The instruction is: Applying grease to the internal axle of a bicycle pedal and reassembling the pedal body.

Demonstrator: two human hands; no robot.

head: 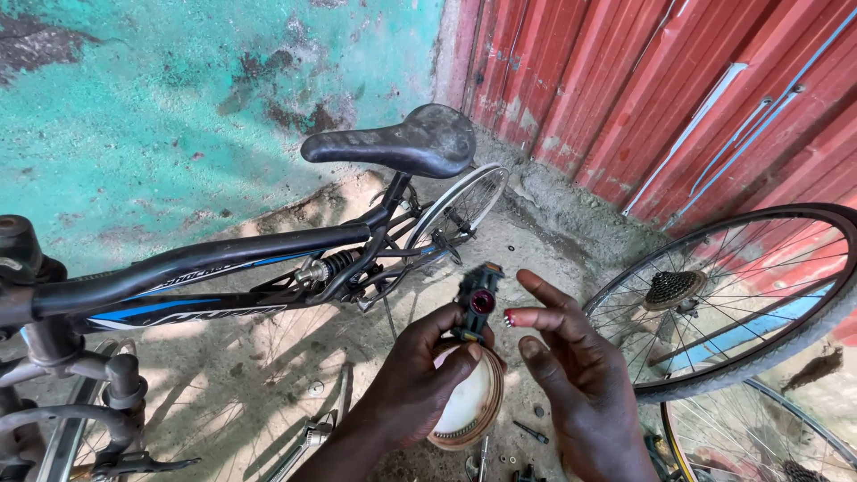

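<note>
Bare concrete ground (pixel 268 357), dusty and mottled with spoke shadows, fills the lower view; behind it stand a flaking turquoise wall (pixel 178 107) from nine to twelve o'clock and red corrugated metal sheeting (pixel 643 89) from one to three o'clock.

At centre, toward six o'clock, my left hand (pixel 420 384) has its fingers closed around a small black bicycle part (pixel 476 303) with a round dark-red centre, held upright, and around a shallow round tin (pixel 470 402) with a pale inside and rusty rim, cradled underneath. My right hand (pixel 580 384), just beside it at five o'clock, is open, fingers spread and curved; one fingertip carries a dab of red grease (pixel 509 318) and nearly touches the part.

A black bicycle (pixel 223 268) with a worn, glossy saddle (pixel 402 141) stretches from nine o'clock to centre. A loose spoked wheel (pixel 741 303) with a rusty sprocket cluster leans at three o'clock. Small screws and tools (pixel 531 432) lie scattered on the ground at six o'clock.

My judgement of the risks: the left hand grips two things at once, so the tin could tip or slide out. Greasy fingers could let the hard, angular part slip and drop into the grit, fouling the grease. Loose small pieces on rough concrete would be easy to lose or kick.
</note>
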